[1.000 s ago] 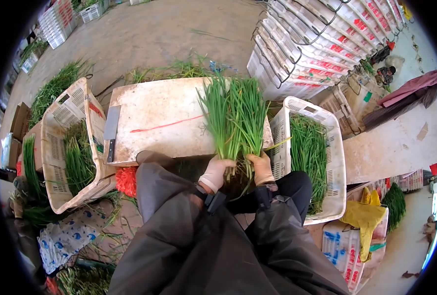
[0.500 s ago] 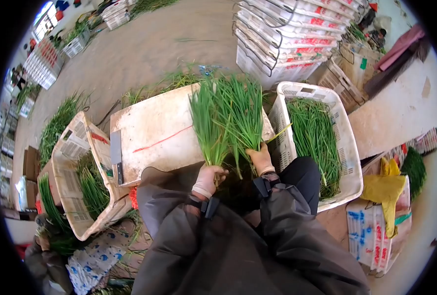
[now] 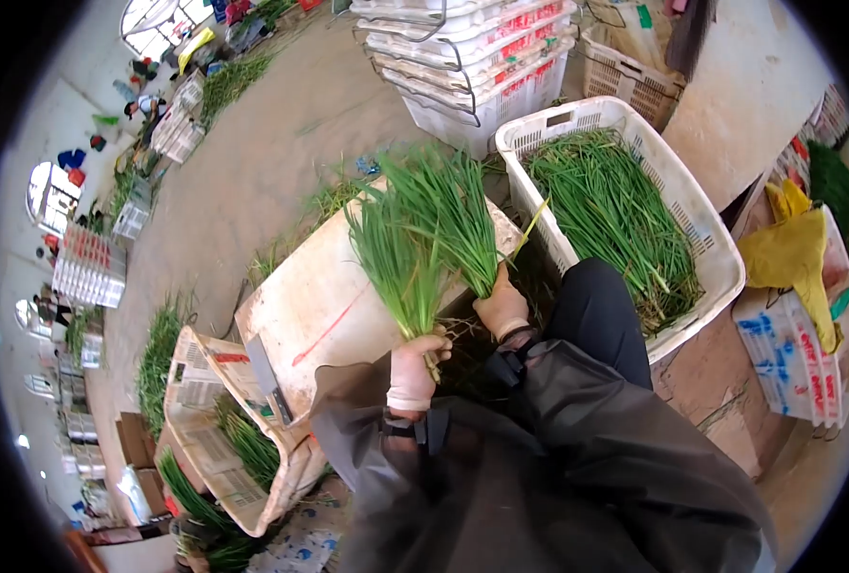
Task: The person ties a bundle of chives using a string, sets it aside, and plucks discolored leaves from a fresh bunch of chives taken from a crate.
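My left hand (image 3: 417, 371), in a pale glove, is closed around the lower stems of a bunch of chives (image 3: 396, 267). My right hand (image 3: 503, 307), gloved too, grips a second bunch of chives (image 3: 462, 220) near its base. The two bunches lean side by side, their leaf tops overlapping above a white, stained board (image 3: 314, 310). A yellowed leaf (image 3: 531, 225) sticks out beside the right bunch. Some pale root ends show between my hands. On the board's left edge lies a knife with a dark handle (image 3: 269, 380).
Right of the board stands a white basket (image 3: 539, 210) full of chives; a second basket (image 3: 200, 420) at left holds fewer. Stacked crates (image 3: 482, 72) rise ahead. Yellow gloves (image 3: 792, 253) drape over crates at far right. Other people are in the far left background.
My view has turned, so the board and left basket appear tilted and the right basket higher. Both hands still hold their bunches, and the left hand's grip is now more upright.
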Demonstrator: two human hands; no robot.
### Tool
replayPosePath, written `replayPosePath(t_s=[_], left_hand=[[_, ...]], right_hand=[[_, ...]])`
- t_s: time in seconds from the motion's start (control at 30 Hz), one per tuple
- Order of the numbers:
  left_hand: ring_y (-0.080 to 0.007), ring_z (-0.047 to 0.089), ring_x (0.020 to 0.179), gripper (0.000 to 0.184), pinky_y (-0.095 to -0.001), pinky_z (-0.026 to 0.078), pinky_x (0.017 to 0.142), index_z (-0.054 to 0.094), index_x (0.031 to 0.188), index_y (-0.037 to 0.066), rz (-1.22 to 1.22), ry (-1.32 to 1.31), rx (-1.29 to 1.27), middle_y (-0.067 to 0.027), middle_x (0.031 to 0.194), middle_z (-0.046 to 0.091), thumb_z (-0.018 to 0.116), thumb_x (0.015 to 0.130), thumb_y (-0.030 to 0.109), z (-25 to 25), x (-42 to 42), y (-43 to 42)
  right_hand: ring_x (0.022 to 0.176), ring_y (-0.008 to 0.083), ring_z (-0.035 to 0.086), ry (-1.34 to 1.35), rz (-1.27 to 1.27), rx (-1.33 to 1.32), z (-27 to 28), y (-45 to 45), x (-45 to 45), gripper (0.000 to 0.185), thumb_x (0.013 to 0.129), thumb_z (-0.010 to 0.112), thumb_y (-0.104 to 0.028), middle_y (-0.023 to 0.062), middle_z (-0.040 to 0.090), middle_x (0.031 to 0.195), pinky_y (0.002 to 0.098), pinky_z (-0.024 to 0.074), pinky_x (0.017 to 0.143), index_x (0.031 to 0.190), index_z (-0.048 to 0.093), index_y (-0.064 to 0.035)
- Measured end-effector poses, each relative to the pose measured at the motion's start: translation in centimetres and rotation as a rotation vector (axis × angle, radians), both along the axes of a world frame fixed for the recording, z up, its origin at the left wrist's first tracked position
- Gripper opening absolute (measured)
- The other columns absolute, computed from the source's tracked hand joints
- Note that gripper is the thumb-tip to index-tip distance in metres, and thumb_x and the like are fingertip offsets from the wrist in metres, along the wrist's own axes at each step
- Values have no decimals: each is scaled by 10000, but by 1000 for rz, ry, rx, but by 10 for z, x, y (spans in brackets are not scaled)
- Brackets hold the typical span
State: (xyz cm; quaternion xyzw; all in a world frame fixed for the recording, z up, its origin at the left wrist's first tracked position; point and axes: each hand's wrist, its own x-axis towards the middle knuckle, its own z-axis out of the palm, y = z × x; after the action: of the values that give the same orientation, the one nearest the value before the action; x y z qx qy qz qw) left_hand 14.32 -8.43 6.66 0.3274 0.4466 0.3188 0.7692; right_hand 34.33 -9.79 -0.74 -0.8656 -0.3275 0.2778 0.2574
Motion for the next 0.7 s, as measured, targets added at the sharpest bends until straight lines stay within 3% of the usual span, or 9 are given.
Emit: replayPosePath(t_s=[0.07, 0.1, 0.17, 0.27, 0.33, 0.4, 0.53, 0.6, 0.7], left_hand=[[-290, 712, 1017, 348, -358, 583, 816, 649, 1160, -53, 19, 51, 71, -134, 1014, 714, 588, 819, -17, 34, -3, -3], [-302, 699, 1061, 380, -394, 587, 851, 642, 1183, -45, 75, 11, 104, -130, 1050, 708, 585, 808, -27, 39, -8, -3], [-333, 659, 1161, 456, -492, 583, 926, 627, 1233, -10, 132, -67, 170, -125, 1089, 692, 572, 783, -55, 52, -19, -1], [-305, 660, 1064, 514, -450, 611, 881, 596, 1281, -5, 159, -121, 237, -138, 1107, 661, 566, 770, -57, 75, -39, 0], [-301, 680, 998, 526, -383, 635, 706, 609, 1256, 8, 162, -118, 288, -126, 1073, 660, 611, 732, -22, 93, -56, 3], [-266, 675, 1004, 548, -326, 589, 642, 607, 1276, 26, 182, -137, 387, -114, 1080, 667, 633, 729, 4, 117, -62, 2], [-229, 638, 887, 500, -261, 483, 497, 562, 1230, -59, 87, -213, 295, -144, 1066, 640, 649, 740, -7, 132, -75, 17], [-219, 624, 882, 469, -259, 489, 545, 566, 1223, -50, 50, -281, 177, -143, 1066, 633, 624, 758, -31, 119, -72, 16], [-226, 629, 943, 476, -296, 527, 644, 566, 1257, -23, 98, -488, 3, -127, 1103, 634, 606, 784, -45, 71, -62, 0]], right_hand=[[1017, 427, 697, 61, 6, -13, 7, 4, 8, 932, 765, 775, -294, 231, 720, 1090, 485, 558, 892, 1543, 309, -78], [997, 434, 702, 37, -11, 34, 5, 5, 10, 785, 775, 753, -282, 226, 734, 1020, 492, 557, 883, 1446, 405, -71], [1003, 426, 704, 16, -4, -8, 9, 5, 17, 734, 784, 738, -267, 225, 733, 1034, 496, 558, 878, 1420, 427, -71], [1011, 420, 708, 7, -12, -31, 20, 5, 20, 683, 805, 710, -230, 215, 731, 1077, 506, 559, 872, 1406, 433, -61], [1015, 422, 708, 11, -22, -31, 22, 5, 22, 684, 811, 706, -221, 210, 729, 1102, 508, 559, 873, 1412, 427, -57], [1025, 422, 702, 13, -38, -18, 12, 8, 22, 716, 810, 721, -220, 193, 696, 1166, 531, 555, 865, 1435, 409, -67], [1017, 388, 692, -126, -40, 77, 18, 7, 16, 785, 767, 788, -216, 176, 639, 1199, 534, 556, 850, 1442, 406, -92], [987, 374, 691, -237, -12, 116, 32, 5, 17, 814, 747, 812, -221, 178, 636, 1195, 517, 559, 849, 1439, 403, -97], [916, 350, 681, -451, 63, 398, 43, 3, 17, 546, 752, 794, -236, 130, 671, 1062, 471, 549, 794, 1237, 578, -107]])
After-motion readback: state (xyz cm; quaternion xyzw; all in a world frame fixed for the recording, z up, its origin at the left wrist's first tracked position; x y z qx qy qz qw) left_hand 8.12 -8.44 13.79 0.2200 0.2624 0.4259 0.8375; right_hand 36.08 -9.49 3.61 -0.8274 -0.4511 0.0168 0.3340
